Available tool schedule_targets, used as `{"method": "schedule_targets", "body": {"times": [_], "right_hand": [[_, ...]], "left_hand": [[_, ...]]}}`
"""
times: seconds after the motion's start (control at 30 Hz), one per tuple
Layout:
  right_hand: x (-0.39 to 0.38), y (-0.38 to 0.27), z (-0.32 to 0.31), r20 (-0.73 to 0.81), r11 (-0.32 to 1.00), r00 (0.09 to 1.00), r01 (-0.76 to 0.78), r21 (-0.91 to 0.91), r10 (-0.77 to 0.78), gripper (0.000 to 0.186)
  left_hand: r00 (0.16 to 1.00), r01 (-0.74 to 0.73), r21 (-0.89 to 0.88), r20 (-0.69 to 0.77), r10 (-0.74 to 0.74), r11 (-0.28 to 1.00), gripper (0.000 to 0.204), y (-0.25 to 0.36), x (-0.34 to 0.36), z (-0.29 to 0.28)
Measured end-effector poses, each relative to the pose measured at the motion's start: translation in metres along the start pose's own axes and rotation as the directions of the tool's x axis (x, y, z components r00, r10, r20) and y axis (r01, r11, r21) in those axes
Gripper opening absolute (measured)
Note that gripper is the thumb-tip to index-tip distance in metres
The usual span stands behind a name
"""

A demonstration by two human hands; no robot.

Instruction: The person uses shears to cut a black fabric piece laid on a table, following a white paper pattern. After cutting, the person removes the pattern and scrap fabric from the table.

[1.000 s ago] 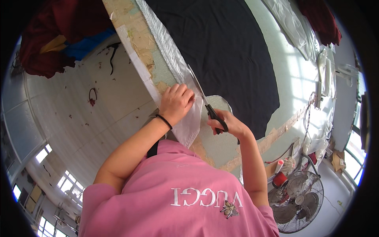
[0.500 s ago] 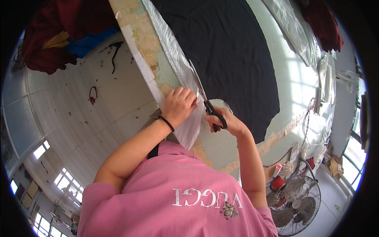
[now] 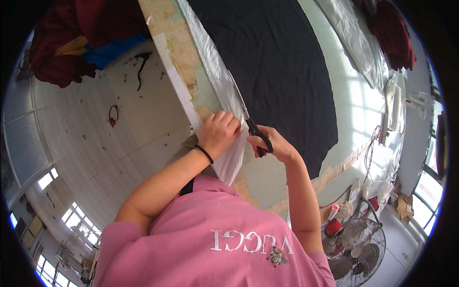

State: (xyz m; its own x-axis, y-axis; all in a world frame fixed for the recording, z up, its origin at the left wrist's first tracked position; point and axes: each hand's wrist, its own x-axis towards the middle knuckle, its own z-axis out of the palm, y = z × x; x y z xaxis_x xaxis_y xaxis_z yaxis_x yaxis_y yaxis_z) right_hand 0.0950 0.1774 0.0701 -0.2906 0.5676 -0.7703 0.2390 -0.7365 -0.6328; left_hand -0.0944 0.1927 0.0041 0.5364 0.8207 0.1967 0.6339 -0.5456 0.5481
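My right hand [image 3: 279,145] is closed round the black handles of a pair of scissors [image 3: 253,126]. The long metal blades point away from me, along the border between a white fabric strip [image 3: 221,79] and a large dark fabric piece [image 3: 277,71]. Just left of the scissors, my left hand [image 3: 220,133] rests on the strip's near part with fingers curled and gripping the white fabric; its fingertips are partly hidden. Both fabrics lie on a pale worktable [image 3: 267,177]. Whether the blades have fabric between them is hard to make out.
Worn brown paper or tape [image 3: 184,57] runs along the table's left edge. Clear plastic-wrapped material [image 3: 351,36] and dark red fabric [image 3: 393,38] lie at the far right. A floor fan [image 3: 356,251] and a red thread spool [image 3: 333,228] are at the lower right.
The scissor blades look closer together than before. My left hand has shifted slightly nearer on the white strip. A pale rounded edge beside my right hand no longer shows.
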Motion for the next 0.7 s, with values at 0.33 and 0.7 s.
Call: {"method": "schedule_targets", "body": {"times": [0.33,0.7], "right_hand": [[0.007,-0.019,-0.002,-0.009,1.0,1.0,-0.013,0.02,0.013,0.029],[0.016,-0.029,-0.004,-0.019,0.999,1.0,-0.022,-0.036,0.021,0.029]], "left_hand": [[1.0,0.003,-0.014,-0.018,-0.003,1.0,0.016,-0.001,-0.001,0.001],[1.0,0.0,-0.041,-0.011,0.0,0.999,0.015,-0.001,-0.001,0.0]]}}
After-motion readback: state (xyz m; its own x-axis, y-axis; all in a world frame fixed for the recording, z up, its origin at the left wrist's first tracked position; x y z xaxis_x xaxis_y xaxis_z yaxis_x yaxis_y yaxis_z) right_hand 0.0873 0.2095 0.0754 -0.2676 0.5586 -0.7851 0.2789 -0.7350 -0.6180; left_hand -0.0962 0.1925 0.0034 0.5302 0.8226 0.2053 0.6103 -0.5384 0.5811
